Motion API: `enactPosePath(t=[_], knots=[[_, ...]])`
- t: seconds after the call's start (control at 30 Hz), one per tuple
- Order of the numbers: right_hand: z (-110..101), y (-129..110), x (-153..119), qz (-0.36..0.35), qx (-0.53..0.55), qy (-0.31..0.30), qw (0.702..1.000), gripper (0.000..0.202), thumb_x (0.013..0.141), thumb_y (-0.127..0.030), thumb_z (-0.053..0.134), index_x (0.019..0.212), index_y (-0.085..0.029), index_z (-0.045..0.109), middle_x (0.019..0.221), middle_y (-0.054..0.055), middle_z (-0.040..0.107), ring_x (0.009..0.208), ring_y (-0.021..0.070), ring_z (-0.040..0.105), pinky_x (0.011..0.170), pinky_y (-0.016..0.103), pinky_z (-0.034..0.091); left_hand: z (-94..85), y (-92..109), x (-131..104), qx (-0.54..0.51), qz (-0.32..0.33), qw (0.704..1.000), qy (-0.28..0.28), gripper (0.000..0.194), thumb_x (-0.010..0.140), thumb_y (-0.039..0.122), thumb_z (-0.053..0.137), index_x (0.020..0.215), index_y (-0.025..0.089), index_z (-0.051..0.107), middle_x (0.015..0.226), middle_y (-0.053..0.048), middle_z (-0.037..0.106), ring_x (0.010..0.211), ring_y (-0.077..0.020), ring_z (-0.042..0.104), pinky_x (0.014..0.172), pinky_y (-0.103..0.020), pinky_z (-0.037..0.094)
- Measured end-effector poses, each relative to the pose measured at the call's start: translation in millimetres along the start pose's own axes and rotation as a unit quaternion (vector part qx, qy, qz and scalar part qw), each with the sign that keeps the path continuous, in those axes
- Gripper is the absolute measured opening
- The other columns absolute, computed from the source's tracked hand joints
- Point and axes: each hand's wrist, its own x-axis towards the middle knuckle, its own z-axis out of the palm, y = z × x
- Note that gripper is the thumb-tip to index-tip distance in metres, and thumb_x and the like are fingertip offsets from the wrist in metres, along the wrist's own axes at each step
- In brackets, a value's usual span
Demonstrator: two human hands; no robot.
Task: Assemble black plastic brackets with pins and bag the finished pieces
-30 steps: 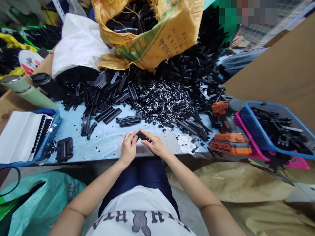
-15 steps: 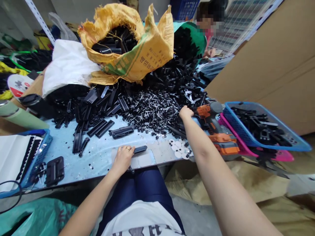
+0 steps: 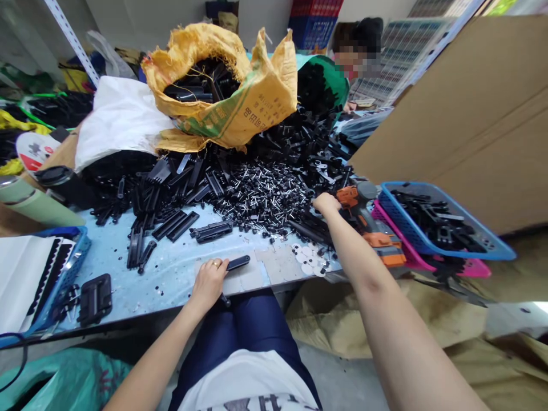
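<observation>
My left hand (image 3: 209, 283) grasps a black part (image 3: 238, 262), partly covered, at the front edge of the table (image 3: 177, 256). My right hand (image 3: 327, 204) is beside the drill (image 3: 347, 196), fingers hidden; I cannot tell its grip. Open surface spreads left.

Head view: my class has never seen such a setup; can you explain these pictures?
There is no machine: these are a person's two bare hands. One camera, worn on the head, looks forward and down. On the blue work surface lie black parts and a heap of small pins, with a yellow sack behind. The left hand holds a long black part near the front edge. The right hand reaches to the heap's right side, beside an orange power tool; its fingers are mostly hidden, so any grip cannot be told.
</observation>
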Motion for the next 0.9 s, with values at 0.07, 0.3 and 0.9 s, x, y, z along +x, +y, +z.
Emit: enactPosePath(t=[0.07,0.3,0.9], knots=[[-3.5,8.0,-16.9,-0.025,0.010,0.021,0.999,0.039,0.085,-0.030,0.051,0.114,-0.005,0.054,0.104,0.023,0.062,0.102,0.0282,0.059,0.083,0.037,0.046,-0.3,-3.8,-1.4,-0.012,0.001,1.000,-0.001,0.030,0.089,0.016,0.043,0.117,0.016,0.053,0.098,-0.010,0.060,0.091,-0.0222,0.055,0.076,-0.036,0.044],[-1.9,28.3,-125.0,-0.422,0.151,-0.084,0.890,0.037,0.086,-0.039,0.049,0.118,-0.020,0.053,0.106,0.009,0.064,0.095,0.0241,0.059,0.084,0.036,0.045,2.4,-8.1,1.6,-0.025,-0.020,0.997,-0.069,0.033,0.089,0.018,0.044,0.122,0.017,0.050,0.105,-0.011,0.060,0.098,-0.0237,0.054,0.081,-0.037,0.044],[45.3,29.8,-225.0,-0.628,-0.126,-0.092,0.763,0.043,0.093,-0.053,0.030,0.101,-0.021,0.057,0.086,0.006,0.064,0.075,0.0184,0.060,0.057,0.026,0.027,-3.1,17.4,33.8,-0.128,0.017,0.982,-0.142,0.063,0.073,0.061,0.058,0.118,0.018,0.045,0.108,-0.010,0.058,0.101,-0.0277,0.054,0.085,-0.039,0.041]])
